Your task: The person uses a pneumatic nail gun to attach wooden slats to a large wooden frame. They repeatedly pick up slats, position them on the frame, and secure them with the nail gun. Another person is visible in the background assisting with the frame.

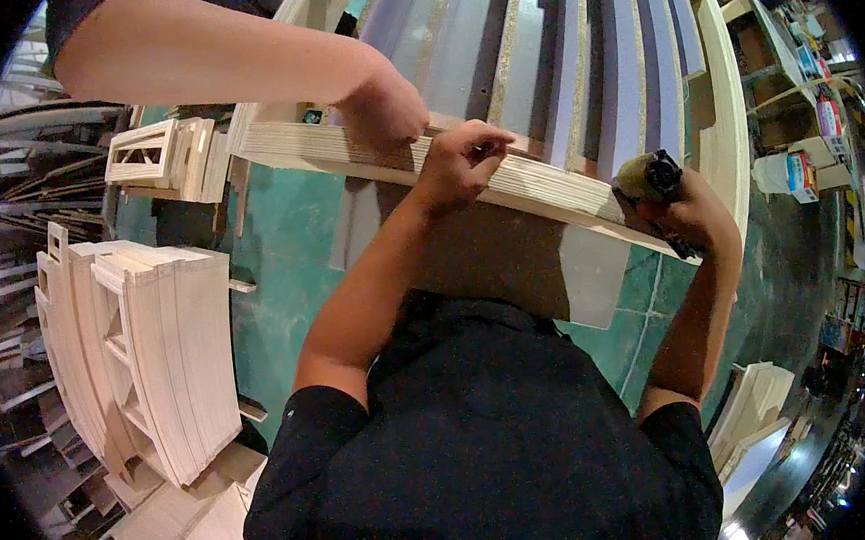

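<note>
A stack of pale wooden strips [547,184] forms the near edge of a large wooden frame. My left hand [457,166] is at that edge, its fingers curled together; what they hold, if anything, is too small to make out. My right hand [701,213] grips a dark tool with an olive, black-capped head, which looks like a nail gun [650,177], at the frame's near right corner. Another person's closed hand [386,108] reaches in from the upper left and rests on the strips, just left of my left hand.
Grey-violet slats [568,60] run lengthwise inside the frame. Stacked wooden frames [173,358] stand at the left, with a smaller stack [169,160] behind them. Below the frame is a green surface [285,240] with a grey sheet [599,278]. A white bucket [775,178] stands among shelves at right.
</note>
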Demonstrator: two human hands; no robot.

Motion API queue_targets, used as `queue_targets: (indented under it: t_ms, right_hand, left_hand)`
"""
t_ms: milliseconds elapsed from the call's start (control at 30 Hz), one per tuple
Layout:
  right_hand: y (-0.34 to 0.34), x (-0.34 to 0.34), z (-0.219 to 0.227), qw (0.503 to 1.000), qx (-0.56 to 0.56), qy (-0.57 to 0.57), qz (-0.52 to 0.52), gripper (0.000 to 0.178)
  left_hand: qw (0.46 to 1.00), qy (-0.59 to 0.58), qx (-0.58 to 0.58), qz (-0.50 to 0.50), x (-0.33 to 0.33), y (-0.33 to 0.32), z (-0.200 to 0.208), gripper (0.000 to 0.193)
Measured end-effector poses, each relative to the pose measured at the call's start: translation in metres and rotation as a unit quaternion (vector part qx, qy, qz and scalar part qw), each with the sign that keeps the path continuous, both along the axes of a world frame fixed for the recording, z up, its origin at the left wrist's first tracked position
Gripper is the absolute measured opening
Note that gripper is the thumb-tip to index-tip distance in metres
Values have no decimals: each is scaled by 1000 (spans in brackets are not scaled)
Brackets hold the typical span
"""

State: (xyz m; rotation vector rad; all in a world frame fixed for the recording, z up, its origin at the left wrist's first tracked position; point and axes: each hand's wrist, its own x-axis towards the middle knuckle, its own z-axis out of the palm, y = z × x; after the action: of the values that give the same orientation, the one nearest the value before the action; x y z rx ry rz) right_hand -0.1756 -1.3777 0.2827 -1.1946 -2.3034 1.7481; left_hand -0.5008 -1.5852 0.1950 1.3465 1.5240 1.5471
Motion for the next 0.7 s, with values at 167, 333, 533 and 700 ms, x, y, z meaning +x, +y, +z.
queue_targets:
  t_ms: [167,333,533,700]
  right_hand:
    - [-3,-5,7,1000,-22,-8,11,36]
    - [-11,-14,18,1000,-17,-13,2,36]
    - [0,0,1,1000,-4,4,3,37]
    - [-6,-7,11,999,18,-42,12,37]
  left_hand:
    - [997,68,24,-1,-1,2,-2,18]
    - [988,152,24,-2,9,1,1,15]
    - [986,168,1,-3,12,-2,-5,21]
    - [986,167,-12,-1,14,-3,-1,21]
